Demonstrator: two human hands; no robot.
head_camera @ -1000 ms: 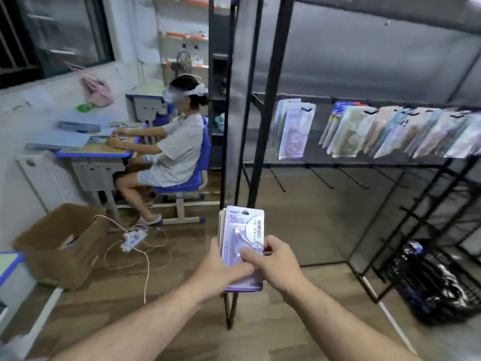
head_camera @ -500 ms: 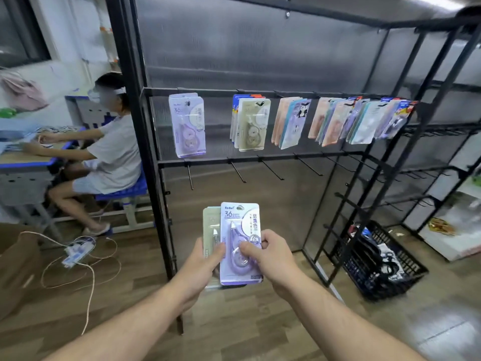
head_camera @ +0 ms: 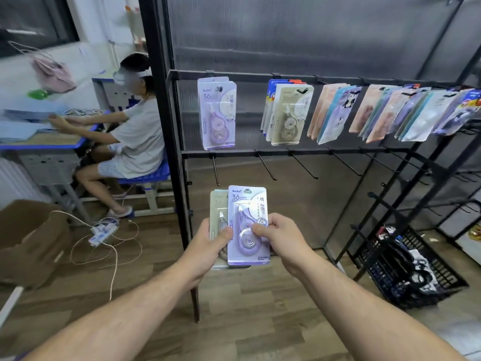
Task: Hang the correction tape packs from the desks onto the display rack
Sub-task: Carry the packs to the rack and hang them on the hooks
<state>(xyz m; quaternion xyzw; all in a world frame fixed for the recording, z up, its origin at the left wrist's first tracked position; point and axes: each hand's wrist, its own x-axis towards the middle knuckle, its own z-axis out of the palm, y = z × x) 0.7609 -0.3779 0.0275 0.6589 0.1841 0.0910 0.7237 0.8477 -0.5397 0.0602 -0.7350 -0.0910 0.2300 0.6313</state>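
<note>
Risk: w/ both hands on the fanned pair, pulling the purple pack [head_camera: 247, 204] free could drag the beige pack [head_camera: 217, 204] behind it loose & drop it on the floor; the hang hole might also miss a thin peg [head_camera: 215, 169] tip. The left hand [head_camera: 208, 243] gripped the pair's left edge, thumb across the front; fingers of the right hand [head_camera: 279, 238] pinched the purple pack's right side, thumb on the blister. Both were upright in front of the display rack [head_camera: 161, 126], below the hung purple pack [head_camera: 217, 113], not yet on a peg.
</note>
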